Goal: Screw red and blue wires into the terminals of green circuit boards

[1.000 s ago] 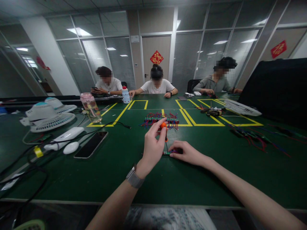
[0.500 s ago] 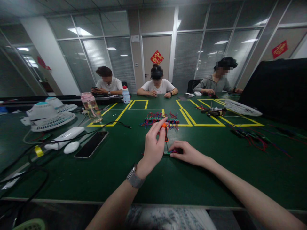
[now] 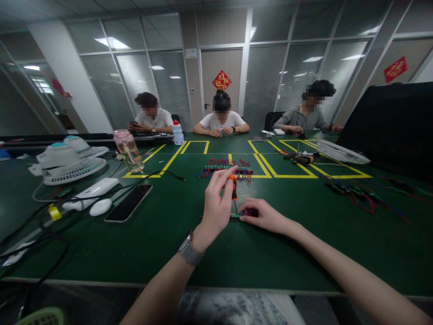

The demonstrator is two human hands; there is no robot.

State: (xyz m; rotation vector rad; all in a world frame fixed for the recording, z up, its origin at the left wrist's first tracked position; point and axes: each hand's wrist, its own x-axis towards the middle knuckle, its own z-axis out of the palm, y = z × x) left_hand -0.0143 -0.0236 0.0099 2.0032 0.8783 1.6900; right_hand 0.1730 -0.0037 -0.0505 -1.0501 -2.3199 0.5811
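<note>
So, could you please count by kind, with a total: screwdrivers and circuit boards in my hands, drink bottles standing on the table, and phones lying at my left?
Screwdriver, in your left hand: 1
Circuit board, in your right hand: 1
Drink bottles: 2
Phone: 1
Total: 5

I see a watch [image 3: 186,243] on this person's left wrist, silvery-edged and round-cornered, with a broad grey band [image 3: 193,256]. The left forearm [image 3: 162,285] and right forearm [image 3: 324,250] are bare, as are the left grip [image 3: 218,203] and right grip [image 3: 262,215]. Below, pale cloth [image 3: 237,309] shows blurry, dark blue-grey marks.
</note>
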